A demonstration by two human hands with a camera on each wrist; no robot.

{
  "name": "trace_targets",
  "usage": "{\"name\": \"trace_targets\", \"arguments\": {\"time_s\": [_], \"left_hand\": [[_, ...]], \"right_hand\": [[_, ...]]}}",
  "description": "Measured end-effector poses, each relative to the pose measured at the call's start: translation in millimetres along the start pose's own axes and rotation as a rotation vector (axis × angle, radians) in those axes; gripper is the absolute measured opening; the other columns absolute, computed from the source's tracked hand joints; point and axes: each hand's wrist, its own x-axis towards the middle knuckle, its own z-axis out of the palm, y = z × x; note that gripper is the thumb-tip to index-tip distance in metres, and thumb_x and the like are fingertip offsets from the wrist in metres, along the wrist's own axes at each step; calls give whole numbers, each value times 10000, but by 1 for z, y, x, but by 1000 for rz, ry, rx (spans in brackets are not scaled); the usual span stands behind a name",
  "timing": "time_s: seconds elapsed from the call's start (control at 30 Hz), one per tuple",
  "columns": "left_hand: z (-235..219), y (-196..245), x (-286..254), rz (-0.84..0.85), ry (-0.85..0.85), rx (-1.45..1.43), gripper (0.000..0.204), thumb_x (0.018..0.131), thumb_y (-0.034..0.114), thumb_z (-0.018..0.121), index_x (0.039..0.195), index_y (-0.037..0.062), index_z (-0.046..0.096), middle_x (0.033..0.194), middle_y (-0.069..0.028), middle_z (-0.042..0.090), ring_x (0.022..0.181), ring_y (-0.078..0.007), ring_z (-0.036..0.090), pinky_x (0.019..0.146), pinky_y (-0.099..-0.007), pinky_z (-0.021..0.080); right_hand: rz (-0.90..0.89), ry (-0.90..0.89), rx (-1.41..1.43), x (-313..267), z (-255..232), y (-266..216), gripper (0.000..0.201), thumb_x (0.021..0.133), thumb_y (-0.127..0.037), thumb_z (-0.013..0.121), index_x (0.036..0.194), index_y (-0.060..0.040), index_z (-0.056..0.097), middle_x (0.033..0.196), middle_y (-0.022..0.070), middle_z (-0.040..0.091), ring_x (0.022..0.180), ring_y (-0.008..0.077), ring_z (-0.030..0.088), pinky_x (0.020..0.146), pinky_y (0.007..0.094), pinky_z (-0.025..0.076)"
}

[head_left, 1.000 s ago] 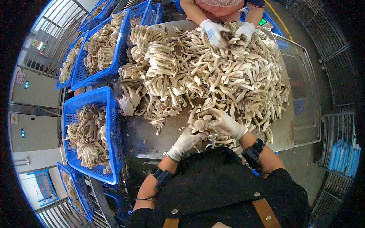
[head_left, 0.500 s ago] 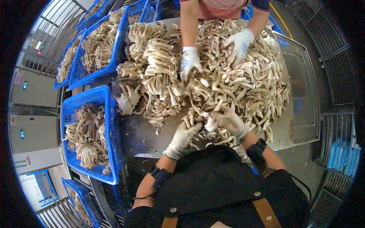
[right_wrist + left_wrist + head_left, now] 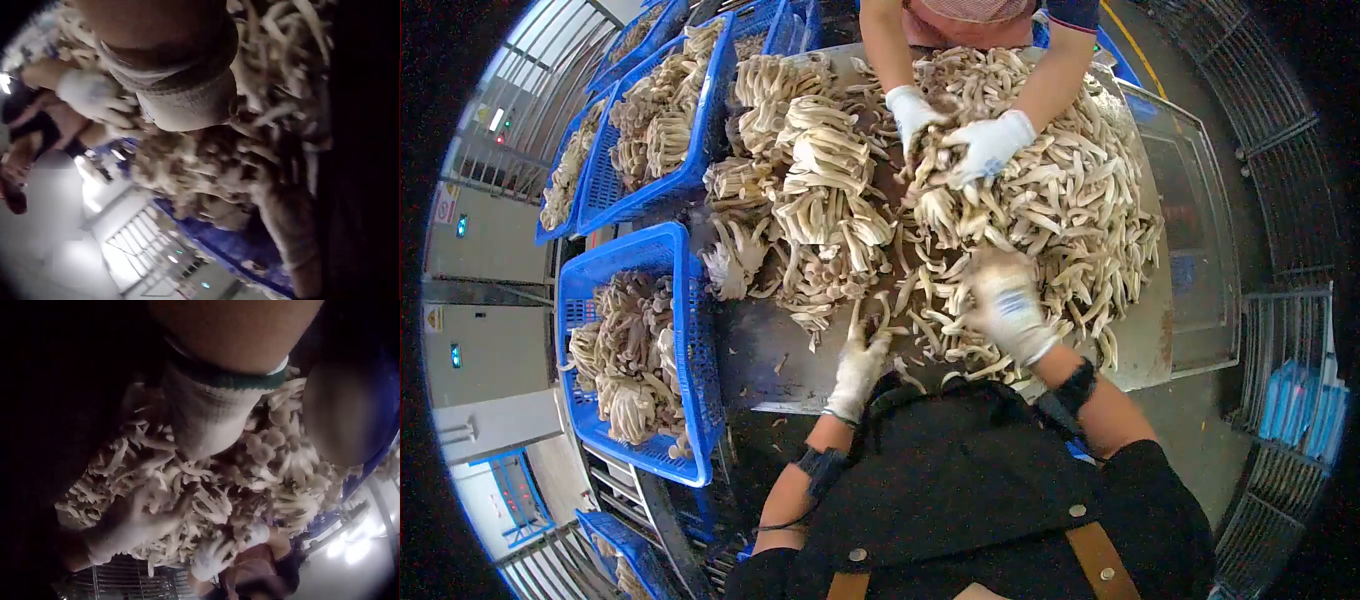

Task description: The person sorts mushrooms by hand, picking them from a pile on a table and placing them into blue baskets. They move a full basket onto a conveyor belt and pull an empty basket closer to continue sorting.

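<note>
Long-stemmed mushrooms with pale stems and grey-brown caps, in clumps [image 3: 825,150] and loose [image 3: 1090,220], cover much of a metal table [image 3: 780,345]. My gloved left hand [image 3: 860,370] is at the table's near side, below the clumps, holding a mushroom [image 3: 884,308] that stands up beside its extended index finger. To its right, my gloved right hand [image 3: 1008,305] is over the near edge of the loose pile, blurred, its fingers hard to make out. Both wrist views are dim; the left wrist view catches the right hand [image 3: 134,525] over the mushrooms.
Across the table, another person's gloved hands [image 3: 990,145] handle a mushroom clump. Blue plastic baskets stand along the left, the nearest basket [image 3: 685,350] holding mushroom clumps. A framed panel [image 3: 1210,250] adjoins the table's right end, and metal racks [image 3: 1285,370] stand beyond.
My hands, close together over a few mushrooms a second ago, have parted: the left moved left, the right up over the pile. Across the table, the other person's hands moved leftward and down to a clump.
</note>
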Motion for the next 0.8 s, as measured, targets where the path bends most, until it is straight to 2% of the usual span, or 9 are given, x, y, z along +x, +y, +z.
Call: {"name": "trace_targets", "arguments": {"time_s": [0.1, 0.17, 0.27, 0.37, 0.5, 0.57, 0.7, 0.77, 0.8], "left_hand": [[11, 15, -7, 30, -191, 28, 461, 875, 259, 588, 1223, -32, 512, 1134, -183, 608, 1082, -232, 555, 935, -316, 413], [1, 23, -14, 77, -83, -155, 416, 873, 210, 589, 1199, -40, 524, 1119, -177, 614, 1055, -233, 565, 922, -322, 420], [-47, 39, 4, 368, 386, 33, 413, 857, 186, 599, 1207, -23, 533, 1055, -104, 613, 938, -165, 560, 845, -298, 446], [-76, 63, 49, 494, 510, 438, 582, 814, 289, 654, 1245, -56, 470, 1188, -248, 539, 1110, -349, 515, 962, -389, 390], [-56, 33, 89, 304, 399, 608, 835, 775, 437, 673, 1319, -102, 340, 1364, -333, 315, 1303, -411, 290, 1085, -448, 247], [-51, 38, 69, 291, 261, 658, 802, 778, 439, 662, 1308, -85, 366, 1355, -312, 343, 1288, -411, 311, 1076, -445, 263], [-32, 23, 28, 336, 228, 477, 682, 797, 351, 650, 1310, -15, 389, 1307, -253, 407, 1203, -385, 407, 1043, -440, 310], [-35, 30, -9, 151, 223, -65, 711, 792, 273, 663, 1337, -51, 342, 1299, -244, 408, 1192, -336, 431, 1015, -397, 353], [-37, 23, -12, 186, 363, -36, 720, 768, 206, 683, 1340, -62, 336, 1271, -226, 427, 1165, -285, 454, 964, -350, 399]], "right_hand": [[-517, 378, -136, 4, 74, -22, 310, 722, -217, 581, 980, -50, 626, 999, 143, 605, 993, 316, 568, 921, 473, 400], [-386, -109, -82, 7, 56, 0, 420, 763, -323, 602, 1111, -89, 592, 1088, 125, 599, 1021, 282, 565, 997, 483, 338], [-259, -188, -99, 5, 48, 44, 290, 794, -274, 588, 992, -62, 596, 852, 148, 628, 810, 290, 630, 796, 438, 481], [-204, -404, -107, 11, 8, 53, 318, 793, -247, 600, 1066, -84, 586, 915, 185, 639, 843, 323, 638, 782, 424, 491], [-440, -190, 382, 71, -23, 11, 600, 807, -457, 612, 1197, -14, 501, 977, 248, 609, 925, 361, 610, 830, 400, 479], [4, -242, 937, 117, -19, -31, 599, 813, -368, 668, 1139, 98, 481, 917, 254, 598, 882, 283, 613, 767, 360, 481], [-114, -88, 766, 148, 51, -61, 506, 803, -315, 675, 1100, 58, 507, 913, 264, 605, 873, 411, 592, 747, 412, 480], [11, -459, 1763, 112, 54, -74, 698, 812, -115, 672, 1372, 37, 283, 1261, 189, 490, 1034, 261, 573, 812, 323, 494], [21, -466, 1684, 103, 64, -69, 734, 796, -61, 664, 1397, 10, 249, 1294, 158, 458, 1055, 214, 547, 817, 300, 491]]}}
